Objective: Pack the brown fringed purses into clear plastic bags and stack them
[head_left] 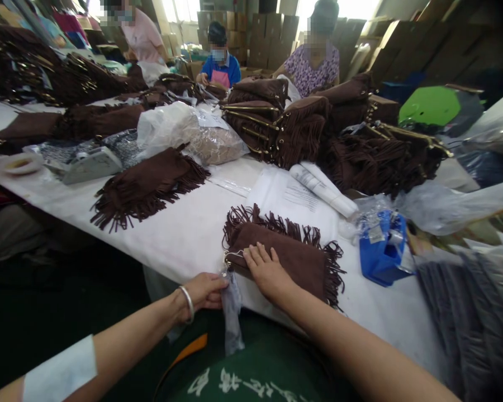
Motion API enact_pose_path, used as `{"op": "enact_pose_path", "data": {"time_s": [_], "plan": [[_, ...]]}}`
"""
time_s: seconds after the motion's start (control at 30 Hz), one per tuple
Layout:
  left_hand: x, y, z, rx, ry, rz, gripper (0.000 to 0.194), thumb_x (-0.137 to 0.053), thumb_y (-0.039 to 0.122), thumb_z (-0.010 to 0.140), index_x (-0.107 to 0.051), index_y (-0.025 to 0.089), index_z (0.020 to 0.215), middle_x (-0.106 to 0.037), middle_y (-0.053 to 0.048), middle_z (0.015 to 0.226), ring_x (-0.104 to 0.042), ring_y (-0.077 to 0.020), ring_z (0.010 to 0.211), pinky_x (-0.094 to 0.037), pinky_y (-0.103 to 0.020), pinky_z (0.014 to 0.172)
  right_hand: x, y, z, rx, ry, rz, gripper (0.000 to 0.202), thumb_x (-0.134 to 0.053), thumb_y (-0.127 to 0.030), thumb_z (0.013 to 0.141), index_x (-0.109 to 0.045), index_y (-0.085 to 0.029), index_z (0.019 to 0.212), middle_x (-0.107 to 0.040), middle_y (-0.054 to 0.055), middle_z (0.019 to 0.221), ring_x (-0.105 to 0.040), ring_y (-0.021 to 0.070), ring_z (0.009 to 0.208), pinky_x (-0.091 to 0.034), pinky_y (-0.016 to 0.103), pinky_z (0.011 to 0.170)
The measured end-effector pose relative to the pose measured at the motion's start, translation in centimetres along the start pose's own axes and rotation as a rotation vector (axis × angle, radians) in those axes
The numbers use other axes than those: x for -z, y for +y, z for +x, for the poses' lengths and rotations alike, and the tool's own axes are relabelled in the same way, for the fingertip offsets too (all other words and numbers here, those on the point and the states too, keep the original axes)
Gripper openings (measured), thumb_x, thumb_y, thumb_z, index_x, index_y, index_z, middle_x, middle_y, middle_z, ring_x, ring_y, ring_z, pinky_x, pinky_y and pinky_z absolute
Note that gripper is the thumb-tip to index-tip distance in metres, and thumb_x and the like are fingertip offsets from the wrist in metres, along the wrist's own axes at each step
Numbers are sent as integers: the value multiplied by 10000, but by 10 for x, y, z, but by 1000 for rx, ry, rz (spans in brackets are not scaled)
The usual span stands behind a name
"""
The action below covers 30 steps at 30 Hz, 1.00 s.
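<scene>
A dark brown fringed bag (304,259) lies flat on the white-covered table in front of me, its fringe spreading along the far and right sides. My right hand (268,271) rests on top of it, palm down with the fingers stretched out. At the bag's left end, by a metal fitting (227,261) and a thin white string, my left hand (207,290) pinches the top of a clear plastic sleeve (232,318). The sleeve hangs over the table edge towards my lap; what is inside it is hard to make out.
Another brown fringed bag (151,181) lies to the left. A blue tape dispenser (383,251) stands at right, near rolled white sheets (322,190). Behind are a filled plastic bag (193,134) and piled brown bags (276,123). Several people work across the table.
</scene>
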<state>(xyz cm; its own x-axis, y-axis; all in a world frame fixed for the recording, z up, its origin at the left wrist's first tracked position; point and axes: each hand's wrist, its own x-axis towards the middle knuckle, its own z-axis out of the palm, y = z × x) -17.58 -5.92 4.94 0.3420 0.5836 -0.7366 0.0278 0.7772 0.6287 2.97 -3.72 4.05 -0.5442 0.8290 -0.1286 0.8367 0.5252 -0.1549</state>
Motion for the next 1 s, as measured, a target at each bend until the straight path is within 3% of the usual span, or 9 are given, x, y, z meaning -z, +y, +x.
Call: {"op": "enact_pose_path", "data": {"time_s": [0.2, 0.3, 0.4, 0.47, 0.6, 0.67, 0.77, 0.87, 1.0], "plan": [[-55, -34, 32, -125, 123, -233, 392, -677, 349, 728, -527, 172, 1044, -700, -93, 971, -676, -180, 846, -508, -291, 804, 21, 15, -10, 71, -111, 126, 601, -389, -106, 836, -265, -86, 1424, -256, 182, 1480, -164, 346, 1373, -205, 584, 1056], [-70, -47, 41, -125, 163, -261, 374, -637, 386, 770, -517, 169, 1050, -687, -107, 1003, -677, -183, 831, -520, -312, 793, 26, 17, -16, 96, -120, 216, 598, -427, -223, 852, -279, -92, 1417, -266, 179, 1477, -135, 339, 1380, -176, 571, 1071], [-64, -49, 38, -76, 159, -234, 445, -705, 424, 706, -553, 136, 1010, -697, -131, 934, -683, -211, 772, -533, -349, 768, 29, 13, -18, 52, -94, 307, 541, -356, -384, 918, -323, -139, 1399, -345, 152, 1444, -191, 320, 1370, -205, 552, 1069], [-54, -46, 31, -34, 148, -203, 515, -754, 457, 641, -576, 121, 988, -702, -138, 892, -684, -224, 737, -537, -360, 748, 24, 7, -16, 6, -85, 299, 589, -383, -461, 909, -313, -155, 1407, -320, 154, 1458, -169, 350, 1369, -178, 583, 1066], [-43, -35, 18, -9, 49, -105, 525, -692, 548, 669, -603, 135, 980, -701, -137, 944, -672, -251, 869, -524, -369, 793, 3, -2, -14, 11, -75, 191, 500, -337, -313, 942, -303, -170, 1420, -179, 137, 1510, -14, 368, 1386, -40, 635, 1064], [-42, -30, 17, -19, 5, -42, 459, -639, 560, 715, -624, 148, 917, -708, -124, 922, -667, -254, 888, -517, -371, 801, -3, -4, -17, 28, -50, 193, 518, -322, -353, 947, -288, -162, 1427, -150, 133, 1516, 17, 350, 1389, -21, 615, 1078], [-42, -26, 19, -47, -32, 45, 385, -601, 545, 756, -645, 166, 807, -718, -92, 839, -674, -242, 811, -510, -358, 780, -5, -7, -23, 33, -26, 200, 688, -466, -466, 867, -261, -135, 1435, -110, 155, 1517, 24, 366, 1385, -17, 605, 1088], [-34, -25, 20, -110, -98, 161, 360, -589, 527, 773, -669, 179, 825, -718, -73, 895, -671, -243, 839, -499, -342, 789, -7, -11, -26, 17, -2, 184, 747, -541, -410, 822, -241, -114, 1439, -93, 174, 1515, 13, 377, 1383, -20, 614, 1088], [-10, -20, 18, -122, -8, 203, 482, -633, 577, 715, -679, 152, 937, -719, -100, 913, -664, -260, 887, -490, -358, 852, -16, -12, -22, 37, 20, 163, 688, -524, -373, 850, -253, -136, 1436, -126, 169, 1511, -50, 376, 1383, -88, 605, 1093]]}}
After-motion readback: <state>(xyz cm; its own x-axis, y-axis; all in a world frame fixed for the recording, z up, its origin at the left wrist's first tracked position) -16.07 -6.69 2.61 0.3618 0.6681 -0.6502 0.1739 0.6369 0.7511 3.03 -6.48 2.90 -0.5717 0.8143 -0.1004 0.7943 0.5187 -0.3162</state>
